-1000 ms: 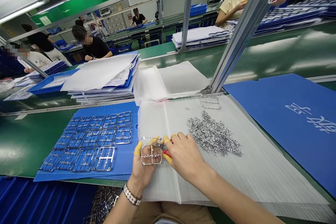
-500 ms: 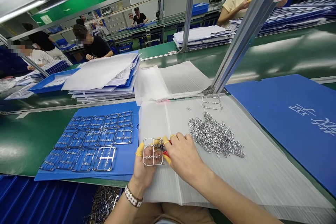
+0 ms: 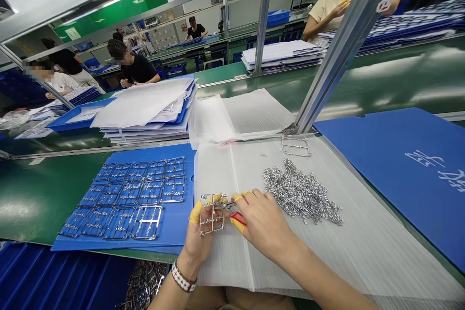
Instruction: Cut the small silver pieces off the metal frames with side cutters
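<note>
From the head camera, the person's left hand (image 3: 198, 242) lies palm up and half closed, its thumb and fingers pinching a flat silver wire frame (image 3: 212, 215), a small rectangular lattice with twisted metal pieces along its bars. Yellow rubber finger cots (image 3: 195, 212) cover the fingertips, and a silver-and-red beaded bracelet (image 3: 183, 276) circles the wrist. The right hand (image 3: 265, 225) is closed around a pair of red-handled cutters (image 3: 239, 218), their tips at the frame's right side; whether they touch it is hard to tell.

The frame looks light and stiff, but its thin bars could probably bend if levered. Its bright metal may slip, so the firm outer rail seems the safest hold, clear of the twisted pieces.

The landmark is a ribbed white plastic sheet (image 3: 290, 261). The held frame is over its left part. A heap of loose twisted silver pieces (image 3: 300, 193) lies on the sheet, just right of the hands, and a spare wire frame (image 3: 296, 146) rests near its far edge. Left of the sheet, a blue corrugated plastic board (image 3: 178, 152) carries rows of wire frames (image 3: 127, 198). Right of the sheet lies a larger blue board with white characters (image 3: 399, 184). Beyond the sheet stand stacked white-interleaved sheets (image 3: 145, 106), with a co-worker in a black shirt (image 3: 140, 69) farther off.
</note>
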Tool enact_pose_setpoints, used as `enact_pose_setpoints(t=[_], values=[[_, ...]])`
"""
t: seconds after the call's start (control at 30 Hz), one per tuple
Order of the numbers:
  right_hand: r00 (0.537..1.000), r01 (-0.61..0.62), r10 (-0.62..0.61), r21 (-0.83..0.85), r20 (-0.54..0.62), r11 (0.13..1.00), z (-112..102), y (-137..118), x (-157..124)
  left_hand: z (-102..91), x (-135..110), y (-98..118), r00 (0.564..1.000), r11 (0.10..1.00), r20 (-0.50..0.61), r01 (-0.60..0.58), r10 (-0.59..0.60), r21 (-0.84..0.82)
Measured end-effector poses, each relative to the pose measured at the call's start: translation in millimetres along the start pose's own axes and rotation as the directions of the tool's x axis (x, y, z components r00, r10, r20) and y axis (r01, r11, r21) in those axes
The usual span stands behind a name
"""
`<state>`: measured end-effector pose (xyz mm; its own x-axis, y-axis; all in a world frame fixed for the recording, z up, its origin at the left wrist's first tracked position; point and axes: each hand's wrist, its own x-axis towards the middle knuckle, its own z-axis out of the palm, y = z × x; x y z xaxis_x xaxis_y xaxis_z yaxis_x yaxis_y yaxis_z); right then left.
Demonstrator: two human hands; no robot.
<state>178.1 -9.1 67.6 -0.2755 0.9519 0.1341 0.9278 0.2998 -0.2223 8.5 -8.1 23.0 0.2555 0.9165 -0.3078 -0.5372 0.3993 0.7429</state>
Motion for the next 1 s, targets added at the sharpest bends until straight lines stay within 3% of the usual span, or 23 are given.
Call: enact_pose_setpoints(t=[0.07, 0.1, 0.17, 0.23, 0.3, 0.37, 0.43, 0.5, 0.57, 0.6, 0.67, 0.73, 0.8, 0.9, 1.0], values=[[0.995, -0.084, 0.093, 0.265, -0.021, 0.961, -1, 6, 0, 0.5, -2, 2, 0.994, 0.981, -0.016, -0.106, 0.11, 0.161], [0.991, -0.12, 0.135, 0.436, -0.004, 0.892, -1, 7, 1, 1.5, -3, 3, 0.985, 0.955, -0.007, -0.164, 0.171, 0.245], [0.982, -0.163, 0.179, 0.744, 0.059, 0.649, 3, 6, 6, 4.4, -5, 4, 0.955, 0.867, 0.056, -0.287, 0.29, 0.408], [0.972, -0.18, 0.213, 0.903, 0.102, 0.39, 9, 2, 12, 6.0, -5, 6, 0.903, 0.721, 0.159, -0.415, 0.398, 0.554], [0.958, -0.179, 0.263, 0.953, 0.112, 0.246, 16, -3, 18, 3.8, -3, 6, 0.814, 0.493, 0.301, -0.55, 0.497, 0.675], [0.952, -0.174, 0.286, 0.963, 0.11, 0.208, 22, -7, 22, -1.9, 2, 6, 0.691, 0.191, 0.462, -0.647, 0.556, 0.738], [0.956, -0.16, 0.276, 0.961, 0.095, 0.224, 26, -9, 24, -8.2, 6, 6, 0.588, -0.075, 0.585, -0.667, 0.558, 0.742], [0.964, -0.143, 0.254, 0.955, 0.076, 0.258, 27, -10, 25, -12.6, 7, 6, 0.564, -0.19, 0.613, -0.632, 0.553, 0.752], [0.969, -0.114, 0.245, 0.943, 0.036, 0.313, 28, -12, 24, -13.9, 4, 5, 0.613, -0.119, 0.532, -0.584, 0.583, 0.803], [0.969, -0.093, 0.246, 0.929, 0.001, 0.359, 29, -13, 23, -13.6, 2, 4, 0.66, -0.011, 0.455, -0.561, 0.598, 0.828], [0.963, -0.017, 0.241, 0.866, -0.12, 0.499, 36, -19, 21, -11.7, -3, 2, 0.77, 0.332, 0.253, -0.513, 0.586, 0.792], [0.943, 0.103, 0.173, 0.745, -0.283, 0.659, 45, -28, 18, -8.6, -5, -1, 0.863, 0.682, 0.063, -0.438, 0.501, 0.585], [0.9, 0.242, 0.045, 0.581, -0.435, 0.777, 56, -40, 14, -4.9, -4, -3, 0.912, 0.878, -0.069, -0.368, 0.406, 0.306], [0.816, 0.379, -0.13, 0.352, -0.563, 0.856, 65, -59, 7, 0.7, 4, -1, 0.957, 0.961, -0.108, -0.275, 0.271, -0.025], [0.816, 0.394, -0.198, 0.272, -0.543, 0.878, 60, -66, 1, 4.7, 12, 5, 0.987, 0.961, -0.081, -0.151, 0.136, -0.23]])
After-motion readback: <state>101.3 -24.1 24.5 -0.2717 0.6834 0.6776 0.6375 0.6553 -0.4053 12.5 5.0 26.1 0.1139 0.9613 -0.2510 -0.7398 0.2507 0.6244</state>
